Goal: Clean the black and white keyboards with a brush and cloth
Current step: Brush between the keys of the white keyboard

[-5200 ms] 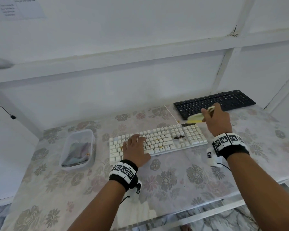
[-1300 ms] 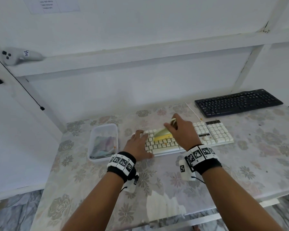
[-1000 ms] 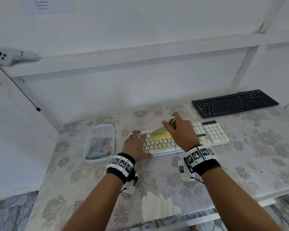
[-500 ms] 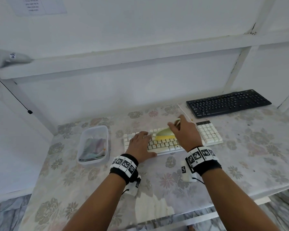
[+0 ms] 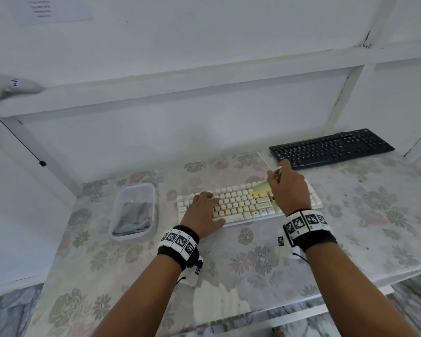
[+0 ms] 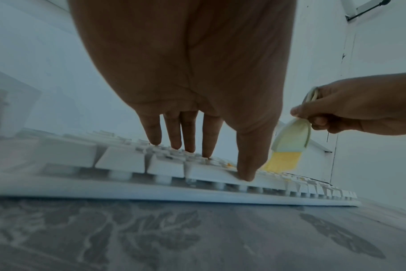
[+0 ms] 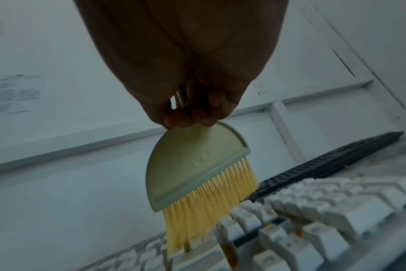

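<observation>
Left hand (image 5: pixel 203 216) flat, fingers straight on white keyboard (image 5: pixel 241 205) at mid-bench (image 5: pixel 253 263). Right hand (image 5: pixel 288 188) gripping brush (image 7: pixel 197 170), bristles on keys. Black keyboard (image 5: pixel 331 148) behind, far right.

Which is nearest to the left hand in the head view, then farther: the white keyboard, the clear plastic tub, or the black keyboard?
1. White keyboard: directly under the left hand, touching.
2. Clear plastic tub: to its left on the table.
3. Black keyboard: far right, at the back.
</observation>
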